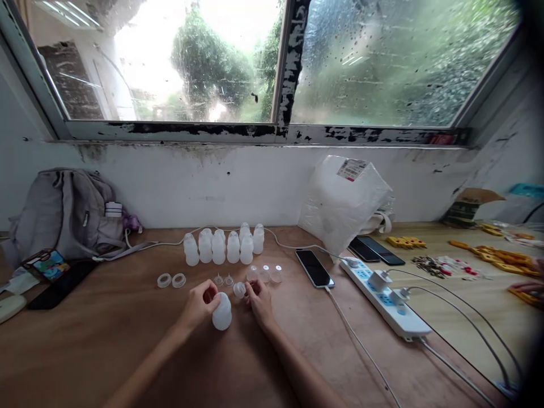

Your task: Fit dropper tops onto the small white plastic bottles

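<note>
My left hand (200, 302) is closed, thumb and fingers pinching the upper side of a small frosted white bottle (222, 314) above the brown table. Close by on the right, my right hand (260, 305) has its fingertips closed at the edge of a small clear cap (239, 290). Bottle and cap are apart. Just beyond my hands lie two small clear nipple-like pieces (228, 280). Several clear domed caps (276, 274) stand behind my right fingers, one partly hidden by them. Two translucent rings (179, 280) lie to the left.
Several frosted bottles (219, 248) stand in rows toward the wall. A phone (315, 268) on a cable and a white power strip (385, 300) lie right, below a plastic bag (342, 198). A grey backpack (70, 215) sits left. Yellow parts (497, 256) cover the neighbouring table, beside another person's hand (533, 289).
</note>
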### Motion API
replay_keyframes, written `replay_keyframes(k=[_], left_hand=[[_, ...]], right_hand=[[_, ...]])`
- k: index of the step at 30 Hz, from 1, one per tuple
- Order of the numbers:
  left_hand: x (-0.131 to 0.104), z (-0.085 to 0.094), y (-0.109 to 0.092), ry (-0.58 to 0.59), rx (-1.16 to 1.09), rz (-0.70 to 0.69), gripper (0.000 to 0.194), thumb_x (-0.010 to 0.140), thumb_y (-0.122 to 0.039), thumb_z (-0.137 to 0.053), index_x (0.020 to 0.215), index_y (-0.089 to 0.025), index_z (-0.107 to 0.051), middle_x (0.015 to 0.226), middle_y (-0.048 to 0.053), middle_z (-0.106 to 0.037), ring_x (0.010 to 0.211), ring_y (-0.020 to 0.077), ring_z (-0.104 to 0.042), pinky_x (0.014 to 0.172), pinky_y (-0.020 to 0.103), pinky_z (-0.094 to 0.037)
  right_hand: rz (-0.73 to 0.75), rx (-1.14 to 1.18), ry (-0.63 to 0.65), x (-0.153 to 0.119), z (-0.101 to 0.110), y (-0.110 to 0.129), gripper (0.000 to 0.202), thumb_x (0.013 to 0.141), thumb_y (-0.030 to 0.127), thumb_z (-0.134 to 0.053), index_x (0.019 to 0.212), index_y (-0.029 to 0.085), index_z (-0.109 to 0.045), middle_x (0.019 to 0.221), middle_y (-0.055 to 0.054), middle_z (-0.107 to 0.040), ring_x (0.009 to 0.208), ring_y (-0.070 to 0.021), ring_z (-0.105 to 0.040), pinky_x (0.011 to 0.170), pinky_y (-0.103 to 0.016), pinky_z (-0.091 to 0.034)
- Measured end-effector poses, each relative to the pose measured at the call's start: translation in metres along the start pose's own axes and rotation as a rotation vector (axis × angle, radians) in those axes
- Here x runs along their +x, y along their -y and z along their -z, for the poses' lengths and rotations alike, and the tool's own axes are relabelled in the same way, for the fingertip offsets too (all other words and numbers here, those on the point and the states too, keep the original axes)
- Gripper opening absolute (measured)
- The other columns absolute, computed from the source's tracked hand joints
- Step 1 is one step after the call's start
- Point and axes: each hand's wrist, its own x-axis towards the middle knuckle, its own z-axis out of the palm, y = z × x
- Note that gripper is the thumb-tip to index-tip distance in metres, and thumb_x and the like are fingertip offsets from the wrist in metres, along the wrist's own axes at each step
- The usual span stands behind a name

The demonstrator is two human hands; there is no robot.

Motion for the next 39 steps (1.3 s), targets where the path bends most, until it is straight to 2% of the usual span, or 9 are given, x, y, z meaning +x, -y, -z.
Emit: replay_keyframes(k=[5,9,16,19,21,24,29,35,39], left_hand=[[-0.002,-0.03,-0.002,0.051,-0.458,0.05,0.021,0.073,-0.03,-0.037,0.078,-0.017,-0.053,0.076,0.003,-0.06,0.066,0.0152,-0.055,0.059,0.024,-0.042],[-0.007,-0.05,0.001,-0.008,-0.584,0.05,0.031,0.078,-0.034,-0.029,0.065,-0.017,-0.051,0.067,0.003,-0.058,0.061,0.016,-0.053,0.059,0.026,-0.042],[-0.013,-0.05,0.018,-0.052,-0.449,-0.079,0.042,0.082,-0.047,-0.025,0.067,-0.018,-0.052,0.064,0.002,-0.054,0.059,0.0148,-0.051,0.058,0.026,-0.04],[-0.013,-0.051,0.02,-0.029,-0.286,-0.168,0.034,0.073,-0.052,-0.044,0.079,-0.019,-0.051,0.07,0.001,-0.055,0.064,0.0158,-0.052,0.062,0.027,-0.042],[-0.013,-0.054,0.02,0.043,-0.19,-0.217,0.035,0.065,-0.044,-0.058,0.089,-0.021,-0.048,0.078,0.001,-0.056,0.07,0.0166,-0.054,0.066,0.028,-0.043],[-0.013,-0.063,0.021,0.114,-0.144,-0.234,0.041,0.064,-0.031,-0.062,0.099,-0.023,-0.042,0.09,0.002,-0.056,0.078,0.0168,-0.054,0.072,0.029,-0.044],[-0.012,-0.068,0.033,0.046,-0.187,-0.198,0.065,0.061,-0.029,-0.066,0.113,-0.021,-0.027,0.109,0.009,-0.044,0.096,0.0196,-0.05,0.085,0.035,-0.04],[-0.012,-0.06,0.035,0.061,-0.153,-0.194,0.046,0.066,-0.032,-0.061,0.103,-0.02,-0.035,0.097,0.006,-0.048,0.082,0.0167,-0.052,0.075,0.033,-0.044],[-0.014,-0.058,0.032,0.047,-0.11,-0.21,0.045,0.065,-0.031,-0.062,0.103,-0.021,-0.04,0.098,0.006,-0.052,0.081,0.0177,-0.053,0.074,0.033,-0.044]], right_hand=[[0.025,-0.007,0.006,0.0,0.0,-0.001,0.025,0.073,0.042,-0.051,0.069,0.018,-0.05,0.053,0.002,-0.054,0.037,-0.0093,-0.046,0.034,-0.02,-0.036],[0.034,-0.027,0.004,0.0,0.0,-0.005,0.024,0.074,0.042,-0.051,0.07,0.018,-0.05,0.052,0.002,-0.054,0.037,-0.0097,-0.046,0.035,-0.02,-0.036],[0.024,0.013,0.01,0.001,-0.002,-0.004,0.025,0.073,0.042,-0.052,0.068,0.017,-0.05,0.052,0.002,-0.053,0.037,-0.0092,-0.045,0.036,-0.02,-0.035],[-0.001,0.095,-0.009,0.003,0.001,0.0,0.026,0.071,0.043,-0.055,0.07,0.017,-0.051,0.052,0.004,-0.052,0.036,-0.0079,-0.043,0.035,-0.019,-0.034],[-0.041,0.19,-0.032,0.005,0.005,0.002,0.028,0.068,0.043,-0.058,0.072,0.017,-0.051,0.054,0.004,-0.051,0.036,-0.007,-0.042,0.034,-0.019,-0.032],[-0.1,0.364,-0.034,0.009,0.014,0.006,0.03,0.066,0.043,-0.061,0.076,0.016,-0.053,0.059,0.003,-0.051,0.039,-0.007,-0.044,0.036,-0.019,-0.034],[-0.11,0.519,0.035,0.013,0.027,0.017,0.024,0.066,0.037,-0.062,0.078,0.017,-0.058,0.056,0.003,-0.048,0.047,-0.0088,-0.045,0.043,-0.021,-0.039],[-0.04,0.415,0.114,0.006,0.026,0.032,0.024,0.065,0.038,-0.062,0.076,0.016,-0.06,0.057,0.002,-0.049,0.048,-0.0096,-0.044,0.043,-0.022,-0.038],[-0.035,0.376,0.142,0.003,0.022,0.033,0.026,0.063,0.038,-0.064,0.074,0.015,-0.06,0.058,0.002,-0.05,0.045,-0.0073,-0.041,0.04,-0.021,-0.035]])
